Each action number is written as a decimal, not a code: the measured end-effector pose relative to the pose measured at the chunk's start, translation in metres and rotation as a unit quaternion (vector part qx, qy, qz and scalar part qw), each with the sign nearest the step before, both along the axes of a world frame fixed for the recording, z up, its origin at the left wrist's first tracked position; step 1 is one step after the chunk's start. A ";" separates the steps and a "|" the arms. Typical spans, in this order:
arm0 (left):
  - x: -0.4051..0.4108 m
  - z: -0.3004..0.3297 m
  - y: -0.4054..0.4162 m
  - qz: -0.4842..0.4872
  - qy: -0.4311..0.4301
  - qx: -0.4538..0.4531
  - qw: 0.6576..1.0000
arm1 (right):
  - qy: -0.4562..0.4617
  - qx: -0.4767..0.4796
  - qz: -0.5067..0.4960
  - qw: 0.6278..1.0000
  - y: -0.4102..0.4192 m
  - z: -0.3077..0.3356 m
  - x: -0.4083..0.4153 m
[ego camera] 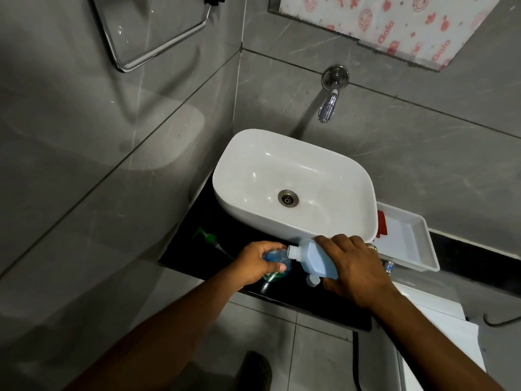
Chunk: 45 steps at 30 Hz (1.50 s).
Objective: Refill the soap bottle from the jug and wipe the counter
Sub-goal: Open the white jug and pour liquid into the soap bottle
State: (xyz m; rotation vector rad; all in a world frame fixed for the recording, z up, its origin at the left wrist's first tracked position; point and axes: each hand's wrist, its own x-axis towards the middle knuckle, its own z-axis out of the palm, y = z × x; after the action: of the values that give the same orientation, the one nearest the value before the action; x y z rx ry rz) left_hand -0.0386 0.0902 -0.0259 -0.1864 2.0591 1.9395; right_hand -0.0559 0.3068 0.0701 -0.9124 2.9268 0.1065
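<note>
My left hand (258,262) grips a small clear soap bottle (277,262) with blue liquid, standing on the black counter (197,249) in front of the basin. My right hand (352,268) holds a pale blue jug (315,258) tipped on its side, its white threaded neck touching the bottle's open mouth. The bottle's green pump head (210,238) lies on the counter to the left, its tube pointing toward the bottle. A small white cap (313,280) lies under the jug.
A white basin (293,187) sits on the counter under a chrome wall tap (328,105). A white tray (408,244) with something red stands at the right. Grey tiled walls close in at left and behind. A towel bar hangs at upper left.
</note>
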 end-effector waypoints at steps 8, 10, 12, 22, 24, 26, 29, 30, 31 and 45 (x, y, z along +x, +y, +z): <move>-0.001 -0.001 0.001 -0.004 0.004 0.005 1.000 | 0.006 0.017 0.006 1.000 -0.002 0.004 -0.001; -0.001 -0.002 0.000 -0.003 0.004 0.004 1.000 | 0.006 0.020 0.006 1.000 -0.002 0.005 -0.001; -0.001 -0.003 0.000 -0.002 0.006 0.002 1.000 | 0.005 0.021 0.007 1.000 -0.002 0.005 -0.001; -0.002 -0.005 0.000 0.000 0.009 0.009 1.000 | 0.009 0.034 0.005 0.999 -0.003 0.006 -0.001; -0.002 -0.005 0.000 -0.001 0.010 0.010 1.000 | 0.010 0.031 0.006 0.999 -0.003 0.005 -0.001; -0.002 -0.005 0.000 -0.003 0.009 0.007 1.000 | 0.008 0.030 0.007 1.000 -0.004 0.005 -0.002; -0.002 -0.005 0.000 0.000 0.006 0.006 1.000 | 0.008 0.041 0.008 0.999 -0.004 0.006 -0.002; -0.002 -0.005 0.000 0.000 0.006 0.005 1.000 | 0.007 0.042 0.007 0.999 -0.004 0.006 -0.002; -0.002 -0.005 0.000 0.000 0.007 0.004 1.000 | 0.006 0.041 0.005 0.999 -0.004 0.006 -0.002; -0.002 -0.005 0.000 0.003 0.001 0.006 1.000 | 0.013 0.047 0.009 0.999 -0.004 0.007 -0.003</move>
State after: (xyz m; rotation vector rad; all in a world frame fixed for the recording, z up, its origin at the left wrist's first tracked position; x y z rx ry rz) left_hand -0.0403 0.0904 -0.0307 -0.1873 2.0501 1.9551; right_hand -0.0585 0.3029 0.0773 -0.9302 2.9087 0.2553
